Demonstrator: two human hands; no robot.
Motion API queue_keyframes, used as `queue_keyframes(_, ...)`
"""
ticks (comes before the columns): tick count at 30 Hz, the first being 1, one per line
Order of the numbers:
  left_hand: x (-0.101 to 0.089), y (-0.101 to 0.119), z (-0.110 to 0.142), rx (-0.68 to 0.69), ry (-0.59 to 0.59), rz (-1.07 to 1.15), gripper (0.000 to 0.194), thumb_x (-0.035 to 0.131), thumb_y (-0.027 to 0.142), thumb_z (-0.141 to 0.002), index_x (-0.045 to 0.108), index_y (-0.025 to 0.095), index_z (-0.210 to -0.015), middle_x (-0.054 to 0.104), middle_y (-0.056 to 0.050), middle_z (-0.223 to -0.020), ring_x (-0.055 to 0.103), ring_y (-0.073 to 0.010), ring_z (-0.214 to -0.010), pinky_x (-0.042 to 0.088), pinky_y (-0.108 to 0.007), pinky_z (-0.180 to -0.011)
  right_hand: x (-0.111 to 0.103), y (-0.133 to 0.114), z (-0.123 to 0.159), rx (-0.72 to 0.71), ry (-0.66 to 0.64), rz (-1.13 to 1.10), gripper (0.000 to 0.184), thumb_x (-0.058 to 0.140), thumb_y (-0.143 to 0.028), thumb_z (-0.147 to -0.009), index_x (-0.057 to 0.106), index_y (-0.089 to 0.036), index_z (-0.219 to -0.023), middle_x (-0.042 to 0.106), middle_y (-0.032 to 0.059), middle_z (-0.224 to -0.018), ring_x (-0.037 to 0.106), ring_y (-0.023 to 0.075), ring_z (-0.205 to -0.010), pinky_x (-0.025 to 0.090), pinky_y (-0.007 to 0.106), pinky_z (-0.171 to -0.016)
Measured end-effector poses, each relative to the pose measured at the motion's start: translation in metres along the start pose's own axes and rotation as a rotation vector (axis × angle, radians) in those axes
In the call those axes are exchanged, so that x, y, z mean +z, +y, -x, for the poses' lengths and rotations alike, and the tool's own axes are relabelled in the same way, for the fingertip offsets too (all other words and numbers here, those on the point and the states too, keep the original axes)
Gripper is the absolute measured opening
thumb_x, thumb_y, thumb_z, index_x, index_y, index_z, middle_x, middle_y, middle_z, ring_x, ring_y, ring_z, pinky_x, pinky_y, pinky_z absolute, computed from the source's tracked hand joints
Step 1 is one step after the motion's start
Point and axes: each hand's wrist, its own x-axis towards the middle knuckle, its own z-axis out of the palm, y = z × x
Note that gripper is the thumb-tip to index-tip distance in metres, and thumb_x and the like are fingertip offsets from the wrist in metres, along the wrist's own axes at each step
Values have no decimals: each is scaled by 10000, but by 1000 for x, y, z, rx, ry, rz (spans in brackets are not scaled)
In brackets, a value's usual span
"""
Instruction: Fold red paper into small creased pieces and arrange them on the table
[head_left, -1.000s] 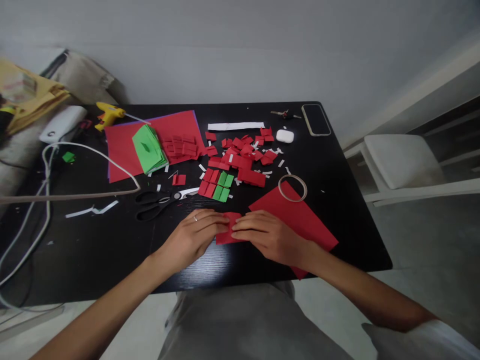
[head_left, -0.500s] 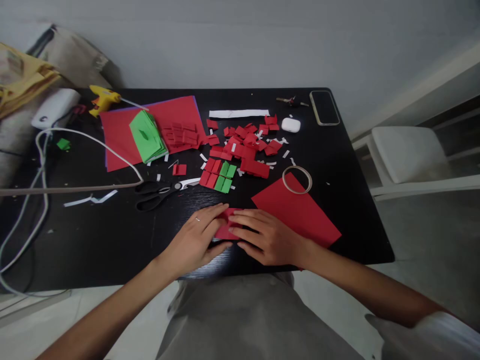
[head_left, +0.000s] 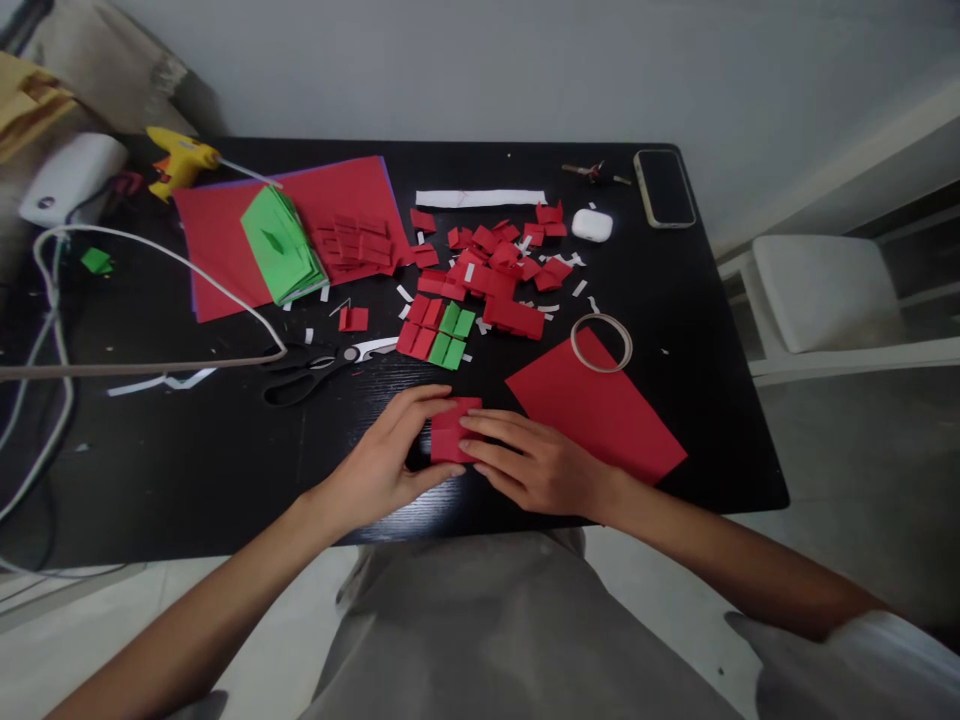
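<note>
A small folded piece of red paper [head_left: 448,437] lies on the black table near its front edge. My left hand [head_left: 379,462] grips it from the left, fingers along the far edge and thumb at the near edge. From the right, the fingers of my right hand [head_left: 538,466] press on the paper's right side, covering part of it. Beyond my hands sits a block of joined red and green folded pieces [head_left: 454,337]. A larger red sheet [head_left: 607,410] lies to the right, partly behind my right forearm, with a tape ring [head_left: 602,343] on its far corner.
Black scissors [head_left: 300,375] lie left of the block, near a cable [head_left: 180,366]. Farther back are loose red pieces [head_left: 499,270], a white strip [head_left: 480,199], green paper [head_left: 281,250] on red sheets, and a yellow glue gun [head_left: 184,160]. A phone [head_left: 665,188] rests at the back right corner.
My left hand has shifted its hold, with the thumb now against the paper's near edge and more of the paper showing. The camera view has tilted slightly, moving the table up in the picture.
</note>
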Motion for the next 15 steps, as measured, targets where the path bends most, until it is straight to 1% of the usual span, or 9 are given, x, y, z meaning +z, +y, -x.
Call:
queue_keyframes(3,0,1,-2,24,3,-10,609,754,394,-955,478,228,-1472,606,-163,-1471,606,-302,-1362,545,-523,-1128,1,0,1,17,-5,-5,328,598,-75,-995,661,-40,-1316,701,230,-1332,630,290,-1365,598,454,-1131)
queue_keyframes(7,3,-1,0,43,-17,-52,598,742,359,-967,479,207,-1483,601,-162,-1465,588,-295,-1373,529,-514,-1147,2,2,-1,8,-5,22,305,583,-80,-1002,676,-47,-1291,716,222,-1304,654,288,-1330,615,462,-1110)
queue_keyframes(10,6,-4,1,43,-39,-87,554,733,366,-972,501,209,-1451,594,-160,-1458,581,-303,-1369,516,-528,-1151,2,3,-2,-8,13,39,289,583,-90,-1005,682,-54,-1274,730,213,-1279,658,283,-1325,613,472,-1112)
queue_keyframes(15,5,-6,0,48,-46,-126,511,736,424,-964,531,195,-1373,608,-170,-1432,593,-316,-1339,506,-542,-1133,5,3,-2,30,14,39,291,600,-128,-1014,692,-98,-1289,736,176,-1323,680,279,-1308,621,473,-1098)
